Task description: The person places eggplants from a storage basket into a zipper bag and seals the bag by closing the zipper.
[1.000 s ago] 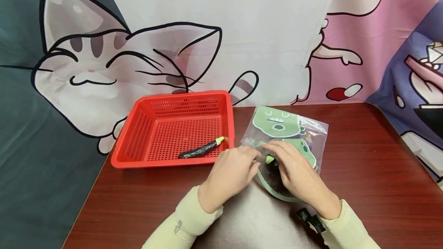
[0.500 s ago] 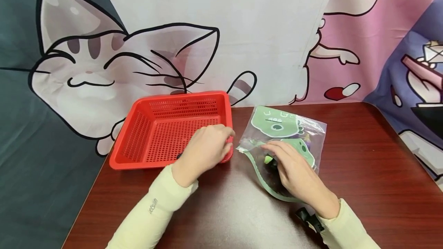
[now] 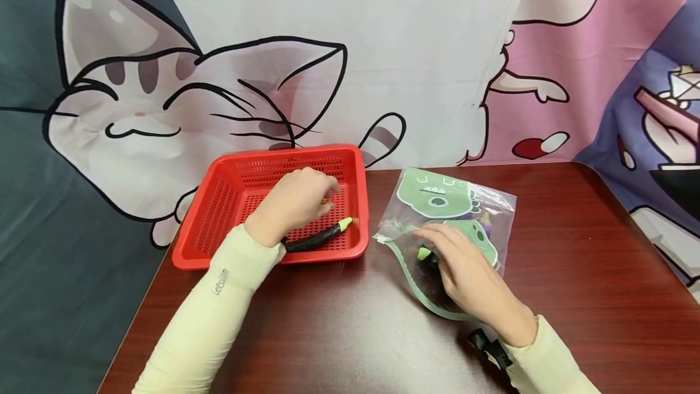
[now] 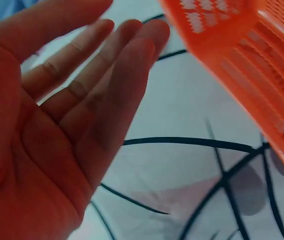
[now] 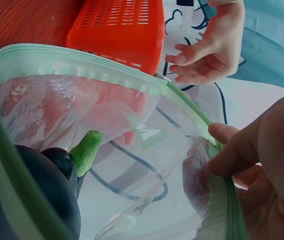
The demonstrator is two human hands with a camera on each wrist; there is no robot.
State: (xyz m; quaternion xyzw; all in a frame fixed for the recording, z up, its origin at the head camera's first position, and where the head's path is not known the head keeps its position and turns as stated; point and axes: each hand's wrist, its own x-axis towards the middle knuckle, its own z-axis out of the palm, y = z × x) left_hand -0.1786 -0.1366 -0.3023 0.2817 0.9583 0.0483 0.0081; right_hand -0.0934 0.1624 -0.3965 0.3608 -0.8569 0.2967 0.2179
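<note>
My left hand (image 3: 295, 204) hovers over the red plastic basket (image 3: 188, 242), its fingers loosely bent around nothing. In the left wrist view the palm and fingers (image 4: 102, 85) show bare beside the basket wall. Below that hand a dark eggplant (image 3: 314, 241) with a light green stem lies along the basket's near side. My right hand (image 3: 476, 275) pinches the green zip rim of a clear zip bag (image 3: 435, 190) with thumb and fingers, and the mouth gapes wide. Inside the bag, the right wrist view shows dark, glossy eggplants (image 5: 49, 185), one with a green stem.
The basket stands at the back left of the dark red wooden table (image 3: 339, 321), with the bag to its right. A cloth backdrop (image 3: 437, 59) with cartoon cats hangs behind the table. A black strap (image 3: 489, 348) sits at my right wrist.
My left hand has let go of the bag's rim and moved left and away from me, over the basket. The right hand has stayed at the bag.
</note>
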